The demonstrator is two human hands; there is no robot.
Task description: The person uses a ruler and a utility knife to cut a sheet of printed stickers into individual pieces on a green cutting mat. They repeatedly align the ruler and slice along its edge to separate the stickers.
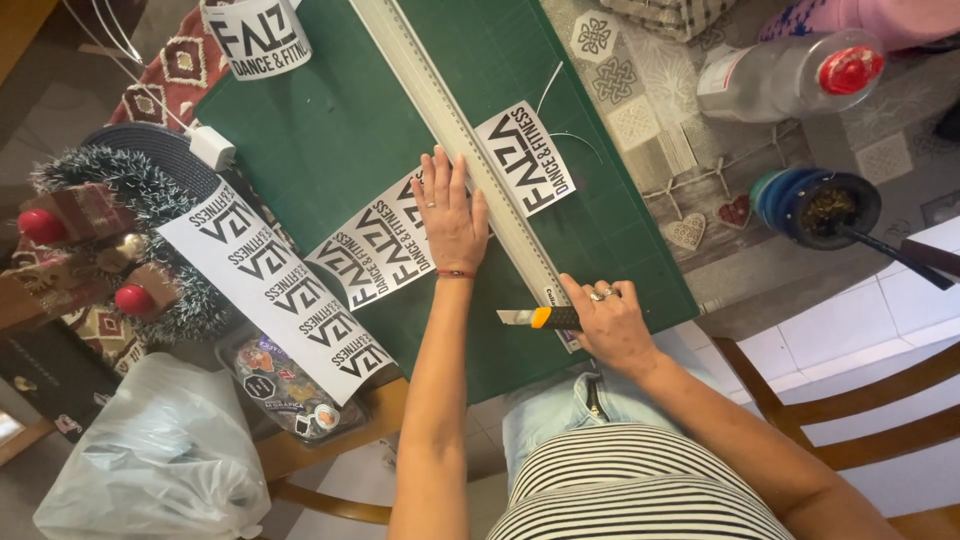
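Right hand [615, 325] grips knife [535, 318]; cup [825, 205] holds herbs

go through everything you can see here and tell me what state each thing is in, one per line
left hand: flat, pressing on the ruler's edge
right hand: closed around the utility knife
utility knife: blade out, lifted off the mat
metal ruler: lying diagonally across the cutting mat
printed sheet: flat, partly under the left hand
cut piece: separate, right of the ruler
plastic bottle: lying down, red cap on
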